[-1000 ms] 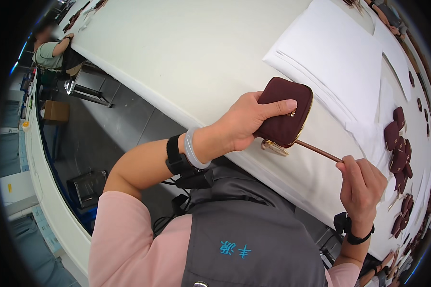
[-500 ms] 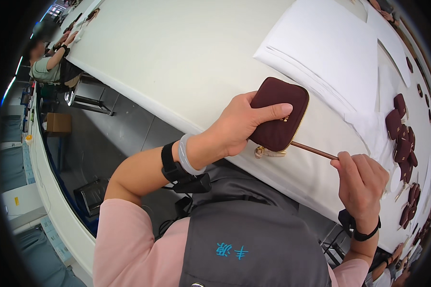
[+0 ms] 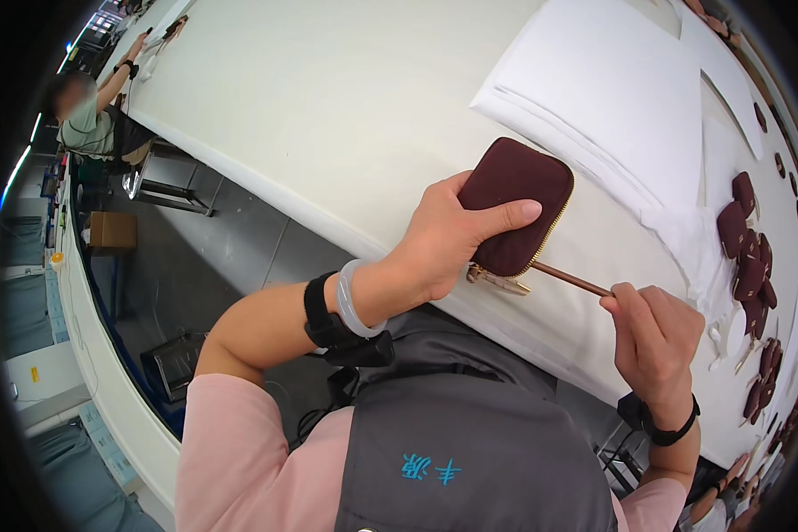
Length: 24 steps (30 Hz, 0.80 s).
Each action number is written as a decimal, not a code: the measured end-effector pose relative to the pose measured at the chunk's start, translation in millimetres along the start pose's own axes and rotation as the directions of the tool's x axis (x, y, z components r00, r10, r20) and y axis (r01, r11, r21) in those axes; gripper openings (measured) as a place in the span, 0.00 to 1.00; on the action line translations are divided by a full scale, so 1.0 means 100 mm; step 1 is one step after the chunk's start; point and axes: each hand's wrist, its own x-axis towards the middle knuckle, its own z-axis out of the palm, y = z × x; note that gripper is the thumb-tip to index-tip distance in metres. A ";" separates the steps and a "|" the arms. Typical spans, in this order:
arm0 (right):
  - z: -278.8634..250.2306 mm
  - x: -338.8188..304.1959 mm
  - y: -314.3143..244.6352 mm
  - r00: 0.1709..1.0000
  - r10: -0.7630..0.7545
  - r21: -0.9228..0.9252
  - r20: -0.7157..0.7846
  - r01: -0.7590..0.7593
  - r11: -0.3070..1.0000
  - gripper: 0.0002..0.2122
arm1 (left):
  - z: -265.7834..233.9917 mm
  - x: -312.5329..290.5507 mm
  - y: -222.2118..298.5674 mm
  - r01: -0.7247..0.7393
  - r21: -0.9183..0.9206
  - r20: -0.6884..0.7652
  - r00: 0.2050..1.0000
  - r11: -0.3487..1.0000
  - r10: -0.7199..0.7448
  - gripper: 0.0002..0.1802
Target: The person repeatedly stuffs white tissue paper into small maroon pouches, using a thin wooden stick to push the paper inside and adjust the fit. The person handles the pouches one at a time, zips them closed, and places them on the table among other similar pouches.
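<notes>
My left hand grips a small burgundy zip pouch above the table's near edge, thumb across its front face. A gold zipper runs along the pouch's right side, and a beige zipper pull hangs at its lower corner. Between the closed fingers of my right hand is a thin brown stick. It slants up and left to the pouch's lower zipped edge; whether its end is inside the pouch or only against it, I cannot tell.
White sheets lie stacked on the pale table beyond the pouch. Several more burgundy pouches are heaped at the right beside crumpled white material. A co-worker sits far left; a cardboard box stands beyond the aisle.
The pouch has tilted slightly in my left hand, and the small gold mark beside my thumb no longer shows. My right hand and the stick have shifted a little left.
</notes>
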 end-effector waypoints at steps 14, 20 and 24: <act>0.16 -0.11 0.36 0.962 0.180 0.471 0.204 -0.258 0.844 0.07 | -0.10 -0.03 0.11 0.187 -0.128 0.167 0.972 0.974 -0.164 0.28; 0.11 -0.13 0.34 0.985 0.146 0.384 0.097 -0.172 0.907 0.07 | -0.03 -0.10 0.10 0.147 -0.093 0.059 0.988 0.985 -0.141 0.30; 0.15 -0.19 0.34 0.974 0.169 0.464 0.149 -0.220 0.858 0.08 | 0.02 -0.11 0.08 0.126 -0.104 0.095 0.989 0.987 -0.116 0.32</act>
